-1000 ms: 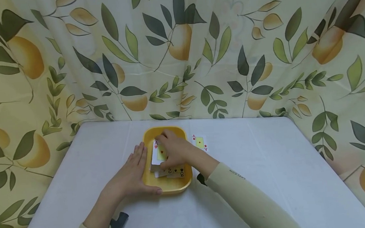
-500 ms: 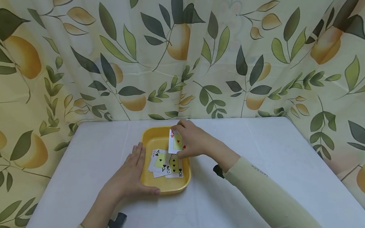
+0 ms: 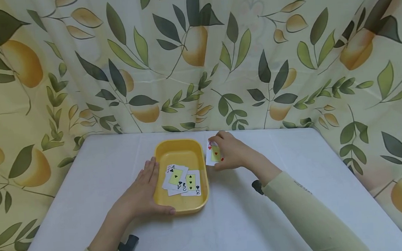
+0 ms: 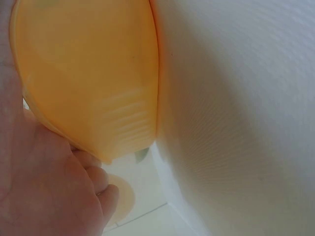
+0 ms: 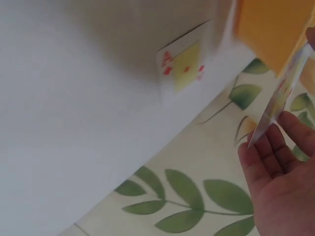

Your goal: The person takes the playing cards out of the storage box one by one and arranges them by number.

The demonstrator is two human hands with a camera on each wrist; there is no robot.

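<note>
White-topped table (image 3: 292, 150) carries the yellow tray (image 3: 180, 157), braced by the straight-fingered left hand (image 3: 139, 196), while the right hand (image 3: 232, 151) pinches, just beside it, the ace of hearts (image 3: 214, 154), judged light, slick, bendable, best held by opposite edges.

Right hand (image 3: 231, 151) — thumb and fingers pinching, near the far edge of the table (image 3: 292, 154), forearm (image 3: 309, 209) slanting in; left hand (image 3: 140, 194) — fingers straight, thumb spread apart.

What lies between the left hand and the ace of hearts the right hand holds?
The yellow tray, with face-up cards inside; the head view shows this.
</note>
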